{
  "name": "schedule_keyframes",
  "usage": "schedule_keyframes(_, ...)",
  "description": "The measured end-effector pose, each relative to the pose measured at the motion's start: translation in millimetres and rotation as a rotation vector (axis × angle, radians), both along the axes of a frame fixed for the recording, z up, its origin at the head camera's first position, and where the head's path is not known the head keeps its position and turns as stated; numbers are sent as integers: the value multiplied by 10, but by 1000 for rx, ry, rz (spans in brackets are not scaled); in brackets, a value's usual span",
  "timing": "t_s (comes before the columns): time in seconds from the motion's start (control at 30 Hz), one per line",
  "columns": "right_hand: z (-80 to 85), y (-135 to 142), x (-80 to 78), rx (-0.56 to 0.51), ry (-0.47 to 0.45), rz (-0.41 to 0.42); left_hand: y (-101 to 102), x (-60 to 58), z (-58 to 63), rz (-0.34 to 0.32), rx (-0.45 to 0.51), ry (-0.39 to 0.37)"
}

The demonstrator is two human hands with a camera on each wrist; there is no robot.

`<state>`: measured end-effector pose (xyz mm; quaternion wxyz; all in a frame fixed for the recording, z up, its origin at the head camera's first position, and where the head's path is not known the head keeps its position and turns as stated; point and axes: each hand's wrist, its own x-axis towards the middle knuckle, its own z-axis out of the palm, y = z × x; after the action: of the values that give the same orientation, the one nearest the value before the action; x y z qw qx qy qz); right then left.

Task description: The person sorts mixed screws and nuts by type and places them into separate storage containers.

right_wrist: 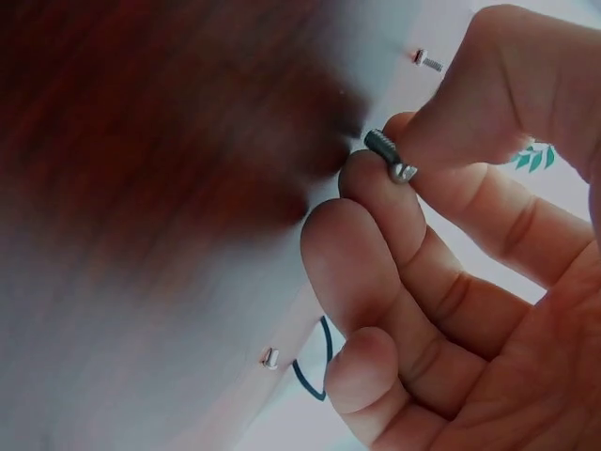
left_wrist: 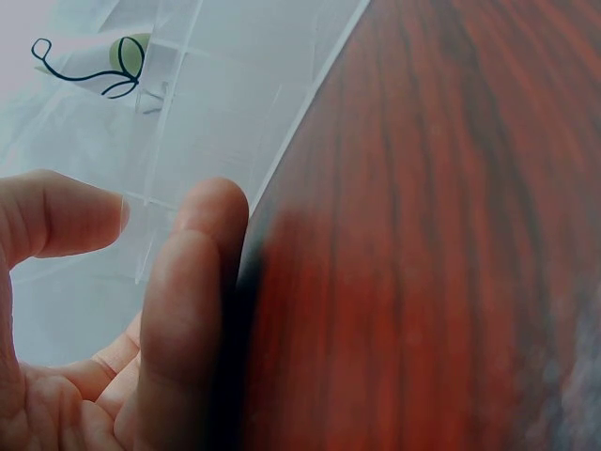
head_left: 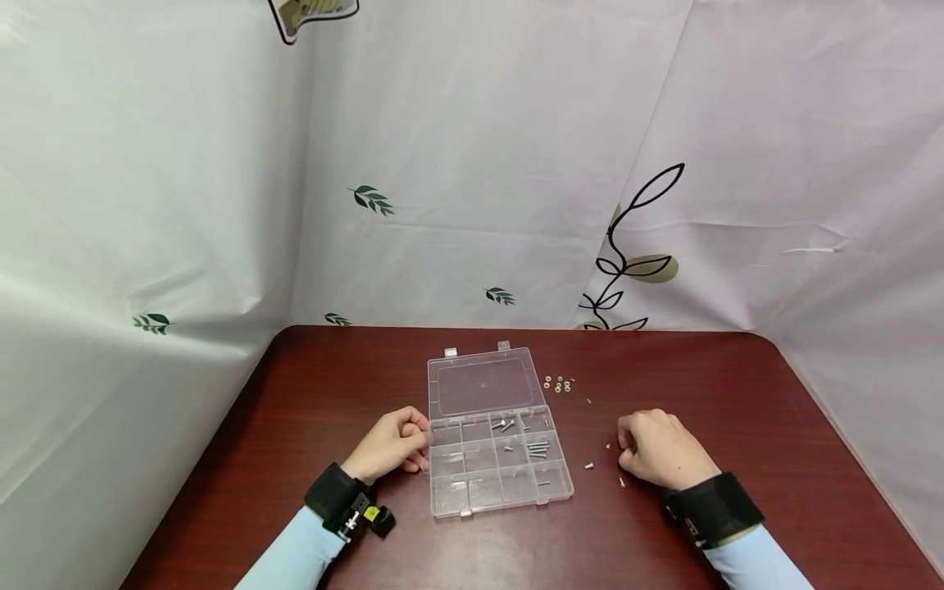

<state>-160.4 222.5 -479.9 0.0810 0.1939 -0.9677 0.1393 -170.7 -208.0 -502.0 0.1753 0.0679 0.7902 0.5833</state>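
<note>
A clear plastic compartment box (head_left: 483, 483) lies on the table with its lid (head_left: 483, 385) folded back. Several screws (head_left: 538, 447) lie in its right-hand compartments. My left hand (head_left: 394, 442) is at the box's left edge, fingers loosely bent; the left wrist view shows a gap between thumb and fingers, with a fingertip (left_wrist: 214, 202) against the box's side. My right hand (head_left: 664, 449) is low over the table, right of the box. Between its thumb and fingers it pinches a small screw (right_wrist: 387, 155), which the head view hides.
Loose screws lie near the right hand, one screw (head_left: 589, 466) toward the box and another screw (head_left: 622, 483) closer to me. Several small white rings (head_left: 558, 388) sit beside the lid. A white patterned cloth (head_left: 472, 164) hangs behind the dark red table (head_left: 354, 369).
</note>
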Motion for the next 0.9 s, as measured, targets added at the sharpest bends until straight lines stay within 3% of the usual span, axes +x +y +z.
schedule_keyframes(0.23,20,-58,3,-46,70,25,3,-21,-4,1,-1,8)
schedule_keyframes(0.47,92,-316,54,-141,170,136,10,-27,0,3,4,12)
schedule_keyframes(0.9,140,-982,129,-193,229,348,-5,-12,-20,4,-1,3)
